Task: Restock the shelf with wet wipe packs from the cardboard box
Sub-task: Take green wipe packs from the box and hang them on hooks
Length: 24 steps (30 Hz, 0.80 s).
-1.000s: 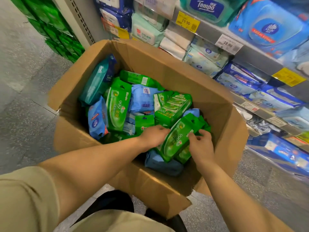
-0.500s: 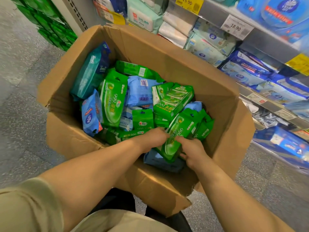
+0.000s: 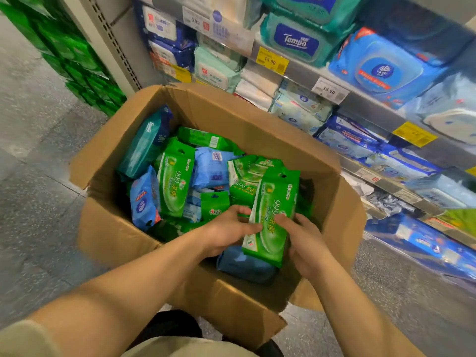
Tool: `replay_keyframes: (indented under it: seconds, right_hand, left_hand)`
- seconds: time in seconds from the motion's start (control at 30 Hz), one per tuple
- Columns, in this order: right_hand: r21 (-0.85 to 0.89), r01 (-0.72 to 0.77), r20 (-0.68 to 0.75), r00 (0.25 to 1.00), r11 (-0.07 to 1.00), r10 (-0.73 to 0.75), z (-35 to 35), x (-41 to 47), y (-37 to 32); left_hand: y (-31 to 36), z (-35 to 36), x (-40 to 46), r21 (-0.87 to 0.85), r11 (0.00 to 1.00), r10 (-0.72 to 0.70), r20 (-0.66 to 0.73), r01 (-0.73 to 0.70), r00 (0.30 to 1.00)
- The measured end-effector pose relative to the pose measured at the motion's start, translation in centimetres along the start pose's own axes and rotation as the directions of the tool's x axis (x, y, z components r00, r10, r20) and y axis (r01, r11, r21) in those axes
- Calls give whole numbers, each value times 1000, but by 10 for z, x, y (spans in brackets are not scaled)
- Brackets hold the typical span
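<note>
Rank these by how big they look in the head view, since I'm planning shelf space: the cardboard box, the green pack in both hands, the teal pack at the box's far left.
1. cardboard box
2 and 3. green pack and teal pack: look alike; the green one is nearer, so unsure.

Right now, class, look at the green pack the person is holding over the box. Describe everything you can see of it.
The green pack is a flat, glossy plastic packet with white edging, a pale oval panel and "999" printed along its face. A punched hang tab sits at its far end. It stands tilted on end above the other packs in the cardboard box. The left hand pinches its left edge, and the right hand grips its right edge. Its back is hidden.
</note>
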State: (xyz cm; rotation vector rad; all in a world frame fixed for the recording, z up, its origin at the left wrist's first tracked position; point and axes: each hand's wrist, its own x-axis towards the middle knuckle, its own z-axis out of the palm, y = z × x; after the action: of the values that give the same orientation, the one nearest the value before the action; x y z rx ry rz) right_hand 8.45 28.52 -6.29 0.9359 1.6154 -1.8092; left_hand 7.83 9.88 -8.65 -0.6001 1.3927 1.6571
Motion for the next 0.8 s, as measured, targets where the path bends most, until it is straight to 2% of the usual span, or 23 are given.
replay_keyframes:
  seconds: [0.07, 0.2, 0.3, 0.4, 0.53, 0.67, 0.8]
  right_hand:
    - [21, 28, 2, 1000, 999, -28, 1, -12, -12]
    - [104, 87, 29, 995, 991, -91, 0, -38, -38]
    - [122, 150, 44, 987, 981, -156, -1, -55, -55]
    - [104, 213, 40, 975, 972, -218, -3, -71, -74]
    - [100, 315, 58, 945, 944, -321, -12, -91, -100]
    - [-1, 432, 105, 897, 902, -430, -27, -116, -126]
    - [-126, 513, 81, 858, 849, -507, -46, -139, -151]
  left_hand:
    - [10, 1, -12, -42, 999, 28, 25, -27, 999]
    - [34, 8, -39, -3, 996, 87, 126, -87, 988]
    - [52, 18, -55, -65, 988, 149, 162, -140, 975]
    - [69, 31, -71, -108, 973, 218, 160, -203, 963]
    - [96, 53, -91, -70, 950, 311, 113, -305, 944]
    - [129, 74, -109, 0, 917, 398, 83, -400, 913]
    - [169, 98, -126, 74, 845, 513, 172, -530, 841]
